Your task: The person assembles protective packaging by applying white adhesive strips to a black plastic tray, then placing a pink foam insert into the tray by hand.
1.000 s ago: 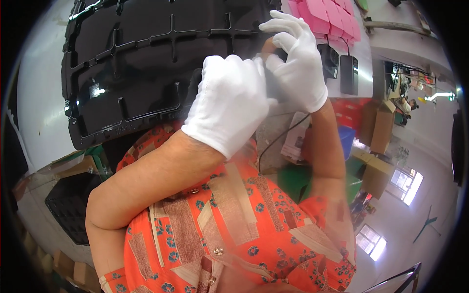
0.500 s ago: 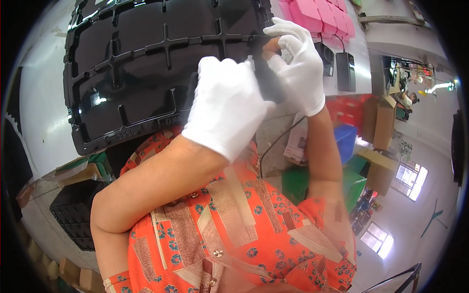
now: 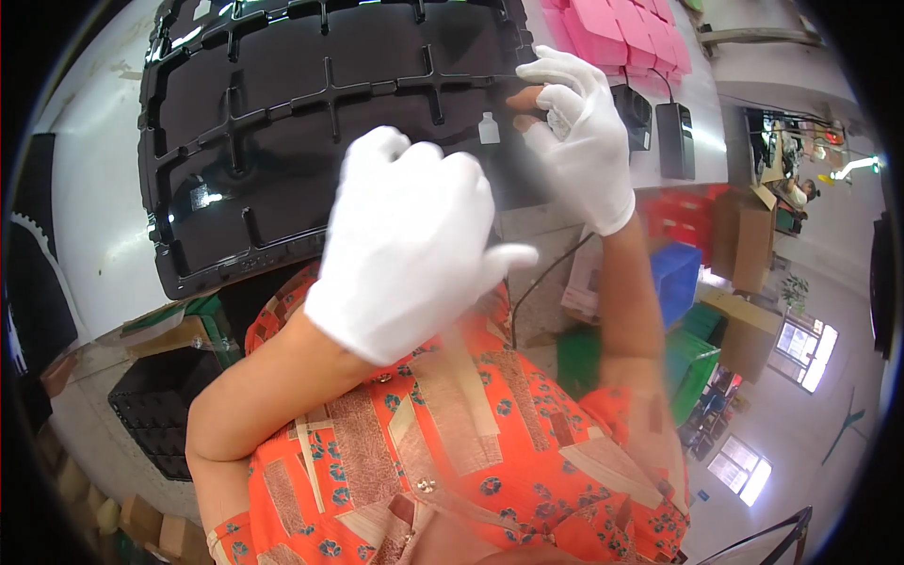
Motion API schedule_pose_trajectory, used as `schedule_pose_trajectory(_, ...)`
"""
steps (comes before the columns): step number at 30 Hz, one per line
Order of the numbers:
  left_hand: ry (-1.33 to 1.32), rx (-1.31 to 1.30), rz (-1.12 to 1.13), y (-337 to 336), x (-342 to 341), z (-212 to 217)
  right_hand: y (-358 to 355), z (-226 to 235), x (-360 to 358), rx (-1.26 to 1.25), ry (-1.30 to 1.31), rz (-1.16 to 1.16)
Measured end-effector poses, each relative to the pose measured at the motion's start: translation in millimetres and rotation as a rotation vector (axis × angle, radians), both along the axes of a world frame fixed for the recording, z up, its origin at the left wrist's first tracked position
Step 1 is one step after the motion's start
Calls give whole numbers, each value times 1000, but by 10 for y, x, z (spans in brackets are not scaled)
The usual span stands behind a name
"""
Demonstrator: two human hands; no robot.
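Observation:
A black plastic tray [image 3: 282, 113] with moulded ribs lies on the table in front of me, glossy dark surfaces in its compartments. My left hand [image 3: 405, 245], in a white glove, is over the tray's near edge. Its fingers curl down out of sight while the thumb sticks out to the right; anything under them is hidden. At the tray's right end my right hand [image 3: 579, 141], gloved with bare thumb and forefinger tips, is closed in a loose pinch. What it holds is unclear beside a blurred dark patch. Between the hands shows a small pale bottle-shaped mark [image 3: 488, 128].
Pink stacked pieces [image 3: 617, 38] and a black power adapter [image 3: 674, 141] with a cable lie on the table's right. Below stand a blue bin [image 3: 676, 282], green crates [image 3: 692, 363] and cardboard boxes [image 3: 739, 240]. A black crate [image 3: 160, 405] is at lower left.
My left hand has moved left and toward me, away from the right hand. The right hand keeps its pose, and the pale mark shows more fully. The whole view has shifted slightly.

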State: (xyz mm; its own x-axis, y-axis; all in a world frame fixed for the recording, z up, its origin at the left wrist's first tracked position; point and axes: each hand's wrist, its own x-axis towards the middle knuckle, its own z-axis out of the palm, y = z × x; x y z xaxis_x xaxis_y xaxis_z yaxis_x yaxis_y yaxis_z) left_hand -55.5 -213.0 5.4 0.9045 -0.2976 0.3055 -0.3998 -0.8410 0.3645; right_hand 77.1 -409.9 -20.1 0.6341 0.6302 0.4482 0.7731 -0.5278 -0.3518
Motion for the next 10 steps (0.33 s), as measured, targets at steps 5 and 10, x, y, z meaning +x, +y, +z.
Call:
schedule_pose_trajectory(5, -138, -42, 139, 461, -453, 0, 101, 57, 25, -100, -65, 80)
schedule_pose_trajectory(10, -182, -192, 226, 693, -736, -123, 172, 33, 67, -164, -94, 64)
